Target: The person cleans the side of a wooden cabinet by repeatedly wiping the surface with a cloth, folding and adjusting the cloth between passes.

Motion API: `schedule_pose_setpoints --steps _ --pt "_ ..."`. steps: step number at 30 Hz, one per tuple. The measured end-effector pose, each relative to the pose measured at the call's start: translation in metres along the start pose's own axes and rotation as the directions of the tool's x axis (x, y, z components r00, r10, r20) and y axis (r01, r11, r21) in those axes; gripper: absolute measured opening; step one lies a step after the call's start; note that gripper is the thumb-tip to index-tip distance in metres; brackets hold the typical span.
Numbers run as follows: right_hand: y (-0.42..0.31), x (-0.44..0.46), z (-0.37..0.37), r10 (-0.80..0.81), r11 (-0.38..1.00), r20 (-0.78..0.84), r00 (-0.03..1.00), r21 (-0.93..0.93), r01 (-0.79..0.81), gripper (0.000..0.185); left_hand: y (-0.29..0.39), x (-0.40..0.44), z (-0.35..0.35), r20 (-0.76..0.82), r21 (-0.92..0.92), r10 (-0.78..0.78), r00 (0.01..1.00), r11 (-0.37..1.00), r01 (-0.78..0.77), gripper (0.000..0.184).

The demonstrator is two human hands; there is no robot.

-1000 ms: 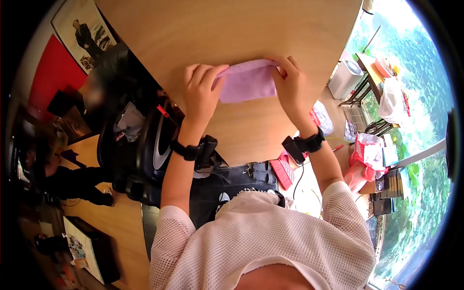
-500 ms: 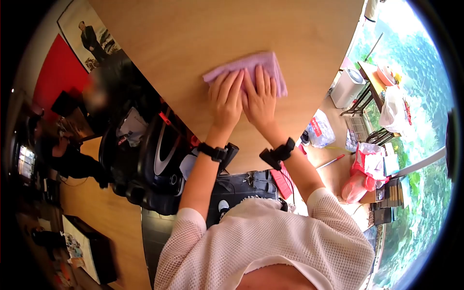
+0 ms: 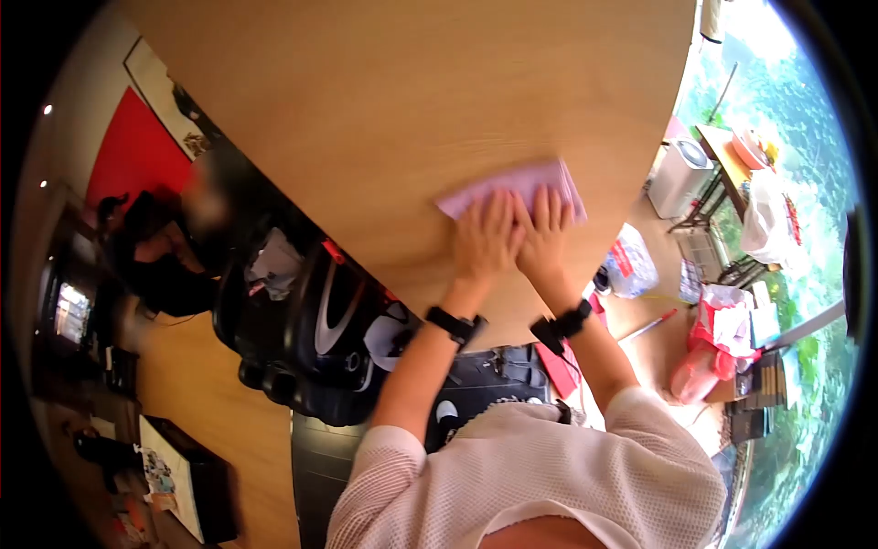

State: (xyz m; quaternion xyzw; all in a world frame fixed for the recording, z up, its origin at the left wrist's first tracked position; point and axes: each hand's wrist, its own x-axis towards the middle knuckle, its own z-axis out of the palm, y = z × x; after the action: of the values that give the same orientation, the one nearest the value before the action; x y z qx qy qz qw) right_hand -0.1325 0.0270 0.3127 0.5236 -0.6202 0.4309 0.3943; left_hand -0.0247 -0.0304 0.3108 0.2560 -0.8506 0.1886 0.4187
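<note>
1. Two bare hands, palms down, side by side on a pink-purple cloth (image 3: 503, 187).
2. Left hand (image 3: 490, 232): fingers extended, laid on cloth's near part; no grip closed around it.
3. Right hand (image 3: 545, 233): same flat pose, fingers slightly apart, on cloth near its right end; touching left hand at the inner edges.
4. Cloth: folded, flat on wood-grain table (image 3: 393, 119), towards its near end.
5. Black band on each wrist; white mesh shirt (image 3: 530, 476).
6. Black padded chair (image 3: 306, 361) beside table, left; white plastic bag (image 3: 766, 224) well apart, right.
</note>
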Motion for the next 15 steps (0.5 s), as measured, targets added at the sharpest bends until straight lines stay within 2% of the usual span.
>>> schedule_pose_setpoints --steps 2,3,6,8,11,12,13,15 --pt "0.015 -0.081 0.008 0.036 0.999 0.131 0.991 -0.02 -0.033 0.044 0.02 -0.057 0.034 0.125 -0.028 0.03 0.992 0.999 -0.026 0.055" --pt "0.024 -0.098 0.004 0.049 0.998 0.201 0.978 -0.041 -0.042 0.046 0.023 -0.066 0.038 0.107 -0.031 0.058 0.993 0.998 -0.055 0.055" --pt "0.039 -0.075 -0.015 0.043 0.999 0.2 0.979 0.01 -0.046 0.05 0.035 -0.046 0.038 0.052 -0.064 0.142 0.989 0.988 -0.139 0.054" --pt "0.05 -0.024 -0.023 0.09 0.996 0.121 0.989 -0.023 -0.088 0.054 0.042 0.024 -0.002 0.076 -0.092 0.177 0.981 0.981 -0.17 0.052" --pt "0.059 0.085 -0.064 0.144 0.989 -0.028 0.989 -0.035 -0.145 0.057 0.072 0.139 -0.06 -0.091 -0.062 0.228 0.969 0.97 -0.235 0.05" --pt "0.066 0.117 -0.072 0.118 0.993 -0.13 0.984 -0.013 -0.121 0.058 0.08 0.168 -0.078 -0.158 -0.067 0.242 0.957 0.965 -0.255 0.05" --pt "0.071 0.134 -0.073 0.096 0.995 -0.231 0.968 0.01 -0.096 0.058 0.086 0.183 -0.086 -0.186 -0.06 0.249 0.95 0.963 -0.264 0.05" --pt "0.083 0.144 -0.063 0.096 0.992 -0.298 0.95 -0.046 -0.114 0.057 0.099 0.21 -0.088 -0.265 -0.036 0.278 0.923 0.954 -0.298 0.051"
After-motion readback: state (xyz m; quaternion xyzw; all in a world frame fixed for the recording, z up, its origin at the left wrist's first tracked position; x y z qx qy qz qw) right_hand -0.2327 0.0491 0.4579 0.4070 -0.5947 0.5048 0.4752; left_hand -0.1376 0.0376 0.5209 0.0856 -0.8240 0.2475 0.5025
